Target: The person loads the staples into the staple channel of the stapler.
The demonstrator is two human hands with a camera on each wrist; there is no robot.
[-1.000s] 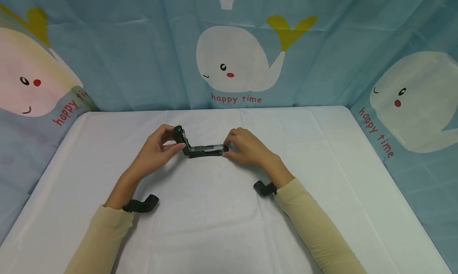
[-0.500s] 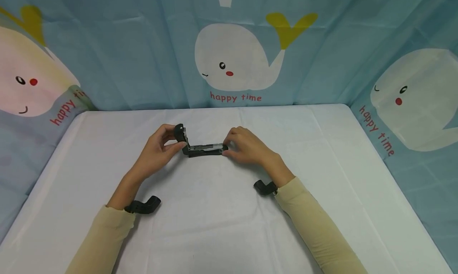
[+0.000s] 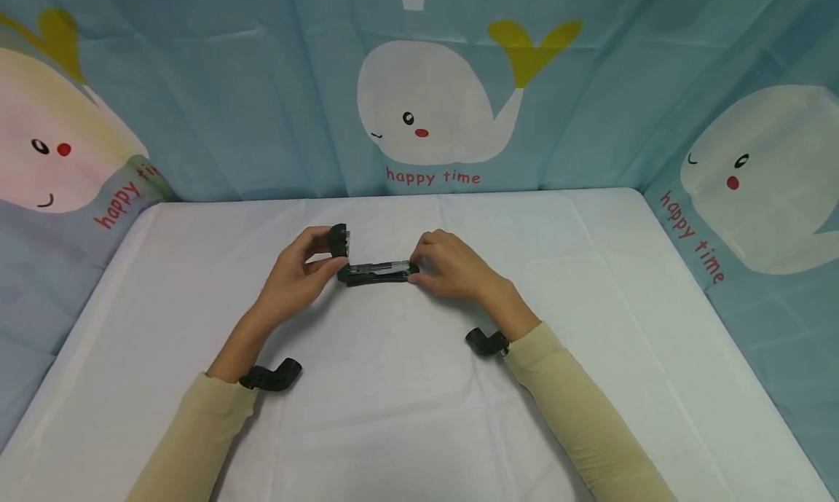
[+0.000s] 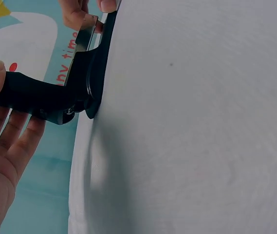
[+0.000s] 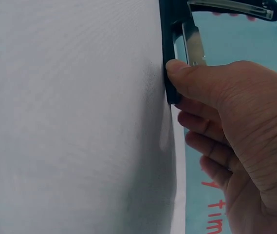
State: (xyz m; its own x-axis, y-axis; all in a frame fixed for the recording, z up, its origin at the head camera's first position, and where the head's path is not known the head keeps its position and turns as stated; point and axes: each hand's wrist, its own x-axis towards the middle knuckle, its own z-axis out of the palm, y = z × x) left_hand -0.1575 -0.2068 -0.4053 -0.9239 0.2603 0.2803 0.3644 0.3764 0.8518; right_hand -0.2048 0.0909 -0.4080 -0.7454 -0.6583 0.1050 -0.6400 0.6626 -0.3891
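Observation:
A black stapler [image 3: 379, 275] lies opened out on the white-covered table, its base along the cloth and its top arm [image 3: 338, 241] raised steeply at the left end. My left hand [image 3: 293, 277] holds that top arm, thumb on one side and fingers on the other, as the left wrist view shows. At the opposite end, my right hand [image 3: 455, 269] pinches the tip of the base [image 5: 169, 73] between thumb and fingers. A metal staple channel [image 5: 194, 46] shows above the base in the right wrist view.
The white cloth-covered table [image 3: 393, 414] stretches around both arms. Behind it hangs a blue curtain [image 3: 262, 87] printed with whales. A black strapped-on device [image 3: 272, 376] sits at my left wrist and another [image 3: 486, 342] at my right.
My left hand has shifted slightly right, and the stapler's top arm has swung from leaning left to nearly upright. The right hand keeps its hold on the base.

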